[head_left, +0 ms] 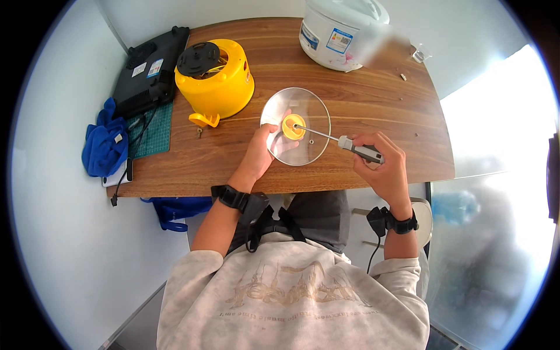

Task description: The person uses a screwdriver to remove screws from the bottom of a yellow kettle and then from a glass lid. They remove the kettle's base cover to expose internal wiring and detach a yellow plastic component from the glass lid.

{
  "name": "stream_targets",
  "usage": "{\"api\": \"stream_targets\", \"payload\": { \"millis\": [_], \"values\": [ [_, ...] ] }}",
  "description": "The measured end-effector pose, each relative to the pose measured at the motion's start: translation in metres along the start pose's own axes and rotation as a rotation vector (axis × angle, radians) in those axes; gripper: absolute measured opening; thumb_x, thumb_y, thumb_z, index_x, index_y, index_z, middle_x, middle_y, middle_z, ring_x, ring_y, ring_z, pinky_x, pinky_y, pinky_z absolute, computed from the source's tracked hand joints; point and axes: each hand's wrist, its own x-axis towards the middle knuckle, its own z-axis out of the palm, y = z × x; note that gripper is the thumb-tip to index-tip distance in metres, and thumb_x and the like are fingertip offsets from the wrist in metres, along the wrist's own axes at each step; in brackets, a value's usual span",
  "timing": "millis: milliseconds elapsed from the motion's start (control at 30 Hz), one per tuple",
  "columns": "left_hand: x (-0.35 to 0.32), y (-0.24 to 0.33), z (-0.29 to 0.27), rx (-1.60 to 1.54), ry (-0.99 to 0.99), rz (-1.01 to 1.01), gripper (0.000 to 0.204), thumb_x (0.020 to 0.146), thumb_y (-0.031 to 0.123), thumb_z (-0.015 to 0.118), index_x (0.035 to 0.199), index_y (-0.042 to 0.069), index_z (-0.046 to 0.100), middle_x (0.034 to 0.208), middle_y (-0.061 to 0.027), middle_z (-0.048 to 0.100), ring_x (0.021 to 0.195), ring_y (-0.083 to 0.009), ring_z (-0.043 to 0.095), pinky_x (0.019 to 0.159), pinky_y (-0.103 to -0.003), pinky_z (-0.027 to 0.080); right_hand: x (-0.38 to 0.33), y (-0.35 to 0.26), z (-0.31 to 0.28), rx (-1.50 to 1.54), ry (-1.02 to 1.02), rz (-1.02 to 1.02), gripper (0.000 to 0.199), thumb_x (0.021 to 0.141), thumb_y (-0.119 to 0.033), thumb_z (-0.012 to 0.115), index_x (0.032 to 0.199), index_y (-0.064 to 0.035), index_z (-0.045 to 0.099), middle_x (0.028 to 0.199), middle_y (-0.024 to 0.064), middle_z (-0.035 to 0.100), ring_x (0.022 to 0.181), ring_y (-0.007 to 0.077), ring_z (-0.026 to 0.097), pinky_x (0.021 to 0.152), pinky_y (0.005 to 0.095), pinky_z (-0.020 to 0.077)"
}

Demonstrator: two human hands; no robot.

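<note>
While the left hand (259,150) supports the round clear lid (309,111) near the middle of the frame, the right hand (388,166) grips a screwdriver (344,142) by its grey-and-white handle, right of centre, its shaft slanting leftward to the yellow knob (293,133) at the lid's middle. The left thumb lies over the lid's left edge, and the fingers show through the pane underneath, around the knob; whether they press on it I cannot tell. Probably glass, the lid should be stiff, fairly light for its breadth and slick under damp fingers, and it would likely chip or crack if knocked against the wooden table (361,105). Its rim, with a narrow bright band, seems the best place to take hold, thumb above and fingers spread below, well away from the screwdriver's tip. The knob looks like hard plastic, light and rigid, easiest to pinch around its side, though it could twist under the tool. As for the screwdriver, its thick handle should give good purchase
</note>
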Motion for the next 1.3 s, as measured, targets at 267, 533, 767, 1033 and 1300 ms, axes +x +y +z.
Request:
{"api": "stream_targets", "payload": {
  "millis": [267,533,767,1033,1300],
  "values": [
    [0.0002,0.0,0.0007,0.013,0.001,0.008,0.065,0.098,0.03,0.04,0.154,-0.001,0.035,0.15,-0.0211,0.048,0.126,-0.0363,0.058,0.109,-0.044,0.044,-0.0034,0.0033,-0.006,-0.129,-0.032,-0.1,0.02,0.075,0.006,0.069,0.093,-0.0013,0.069,0.109,0.0103,0.07,0.098,0.0295,0.068,0.085,0.0364,0.056],
    [-0.0003,0.0002,0.0001,0.015,0.007,0.005,0.065,0.098,0.031,0.039,0.154,-0.001,0.034,0.148,-0.0213,0.05,0.127,-0.0348,0.058,0.111,-0.046,0.042,-0.0034,0.0027,-0.0046,-0.126,-0.043,-0.062,0.021,0.075,0.007,0.068,0.094,-0.002,0.069,0.109,0.0104,0.07,0.096,0.0297,0.069,0.084,0.036,0.0566],
    [-0.0015,0.0012,0.0022,0.023,0.018,0.017,0.064,0.099,0.03,0.036,0.154,-0.003,0.033,0.147,-0.0217,0.05,0.126,-0.0342,0.058,0.111,-0.045,0.043,-0.0037,0.0024,-0.005,-0.131,-0.055,-0.064,0.022,0.075,0.007,0.068,0.095,-0.0024,0.069,0.109,0.0103,0.07,0.095,0.0294,0.07,0.083,0.0353,0.0569],
    [-0.0011,0.0004,0.0013,0.019,0.007,0.015,0.064,0.099,0.029,0.036,0.154,-0.003,0.033,0.148,-0.0218,0.049,0.127,-0.0337,0.057,0.112,-0.045,0.043,-0.0046,0.003,-0.0033,-0.127,-0.06,-0.043,0.021,0.076,0.005,0.069,0.095,-0.003,0.069,0.11,0.0093,0.07,0.096,0.0293,0.069,0.083,0.0356,0.0556],
    [-0.0006,-0.0004,0.0005,0.018,0.008,0.004,0.065,0.098,0.031,0.039,0.154,-0.001,0.035,0.149,-0.0212,0.049,0.129,-0.0335,0.056,0.112,-0.045,0.042,-0.0027,0.0004,-0.002,-0.136,-0.071,-0.046,0.021,0.075,0.005,0.068,0.094,-0.003,0.068,0.11,0.0083,0.07,0.099,0.0292,0.067,0.085,0.0363,0.0544]
  ]
}}
